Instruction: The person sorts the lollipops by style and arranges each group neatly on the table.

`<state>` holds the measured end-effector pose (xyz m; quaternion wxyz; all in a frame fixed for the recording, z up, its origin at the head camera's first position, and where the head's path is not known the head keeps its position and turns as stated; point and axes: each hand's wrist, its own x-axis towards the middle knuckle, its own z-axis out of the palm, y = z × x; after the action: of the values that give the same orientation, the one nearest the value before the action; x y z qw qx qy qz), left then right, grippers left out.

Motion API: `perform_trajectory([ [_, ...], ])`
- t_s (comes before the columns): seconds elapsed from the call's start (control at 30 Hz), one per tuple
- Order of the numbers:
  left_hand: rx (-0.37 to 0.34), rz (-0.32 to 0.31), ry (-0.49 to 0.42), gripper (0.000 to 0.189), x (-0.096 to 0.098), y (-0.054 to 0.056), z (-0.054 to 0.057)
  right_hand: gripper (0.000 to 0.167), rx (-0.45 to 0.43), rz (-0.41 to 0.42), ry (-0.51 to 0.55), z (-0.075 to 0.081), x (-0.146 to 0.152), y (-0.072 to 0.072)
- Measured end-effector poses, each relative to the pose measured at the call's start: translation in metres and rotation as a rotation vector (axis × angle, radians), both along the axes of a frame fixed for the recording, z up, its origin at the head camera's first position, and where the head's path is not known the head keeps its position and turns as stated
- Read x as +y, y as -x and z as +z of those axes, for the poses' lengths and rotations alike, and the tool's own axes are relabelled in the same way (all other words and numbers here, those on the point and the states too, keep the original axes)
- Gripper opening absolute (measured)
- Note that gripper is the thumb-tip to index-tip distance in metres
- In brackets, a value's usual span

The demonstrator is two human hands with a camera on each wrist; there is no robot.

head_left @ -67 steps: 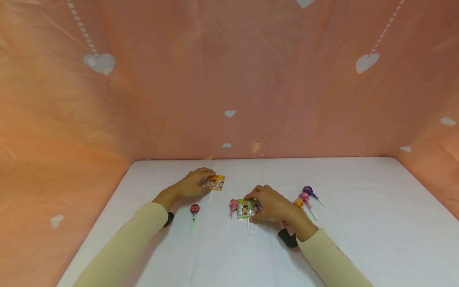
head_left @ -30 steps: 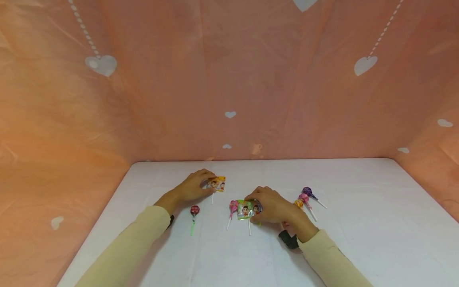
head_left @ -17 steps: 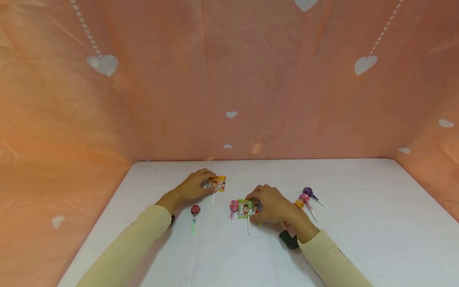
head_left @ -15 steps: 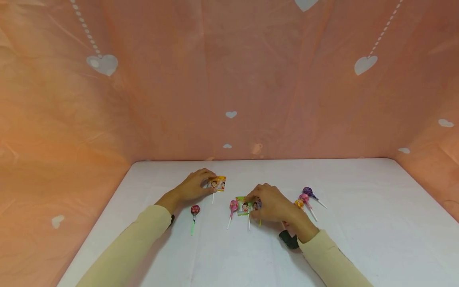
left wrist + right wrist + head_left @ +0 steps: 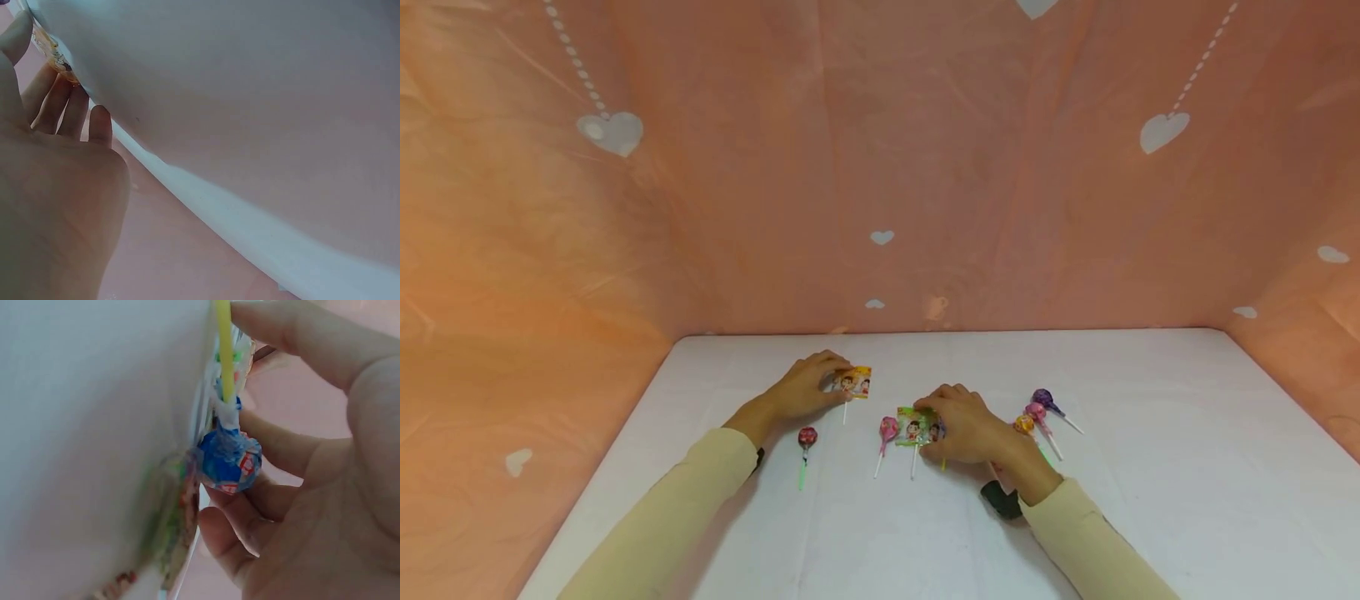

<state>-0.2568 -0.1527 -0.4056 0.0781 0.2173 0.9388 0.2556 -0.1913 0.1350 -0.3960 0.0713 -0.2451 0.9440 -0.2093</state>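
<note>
Orange-wrapped lollipop was pinched by the left hand at the white worktop, green-wrapped lollipop was grasped by the right hand, blue lollipop was partly covered beneath, pink lollipop was seen just beside.

And there it was, the orange-wrapped lollipop, printed and white-sticked! Right of it, nearer, sat the green-wrapped lollipop, stick pointing nearward, and just beside that, the yellow-sticked blue lollipop!

No legible text; red-white marks on blue lollipop too blurred to read.
</note>
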Motion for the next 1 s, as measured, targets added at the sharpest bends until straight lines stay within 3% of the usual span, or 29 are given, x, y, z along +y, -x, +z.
perform_trajectory([
  [0.43,0.060,-0.041,-0.012,0.054,-0.002,0.003,-0.004,0.051,0.043,-0.020,-0.034,0.004,-0.003,0.001],
  [0.67,0.047,-0.038,-0.013,0.055,-0.001,0.001,-0.003,0.054,0.072,-0.029,-0.043,0.011,0.000,0.000],
  [1.0,0.054,-0.033,0.011,0.056,-0.003,0.003,-0.003,0.056,0.127,-0.012,0.089,0.027,0.006,0.009],
])
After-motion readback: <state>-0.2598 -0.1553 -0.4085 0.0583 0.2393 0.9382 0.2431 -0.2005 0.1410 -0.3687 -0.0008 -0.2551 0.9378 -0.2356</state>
